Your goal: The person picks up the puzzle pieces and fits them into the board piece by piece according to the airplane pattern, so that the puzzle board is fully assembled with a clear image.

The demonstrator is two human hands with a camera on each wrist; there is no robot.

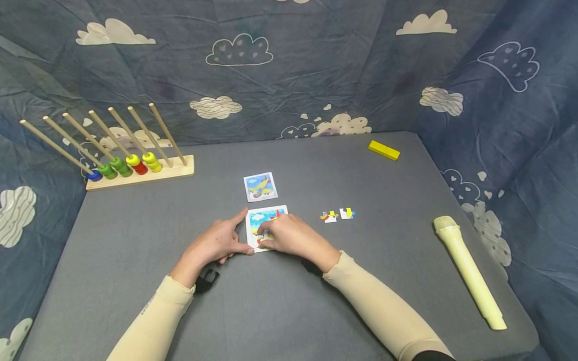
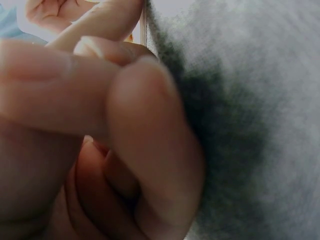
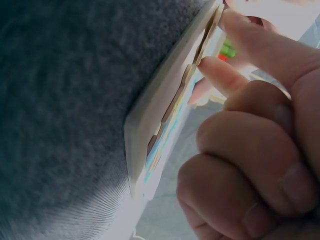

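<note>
A small jigsaw puzzle tray [image 1: 249, 230] with a white rim and a bright picture lies in front of me. My left hand [image 1: 218, 239] is at its left side, index finger by the far corner and thumb by the near corner; the other fingers are bent. Over the tray's right part, my right hand [image 1: 295, 235] pinches a puzzle piece between thumb and index finger, the piece mostly hidden by the fingers. Several pieces [image 3: 172, 112] sit slightly raised in the tray. Two loose puzzle pieces [image 1: 347, 213] lie to the right.
A picture card [image 1: 261, 186] with a yellow airplane lies just beyond the tray. At the back left stands a wooden peg rack [image 1: 182, 169] with coloured rings. A yellow block [image 1: 384, 150] lies at the back right, a pale yellow toy microphone [image 1: 469, 271] along the right edge.
</note>
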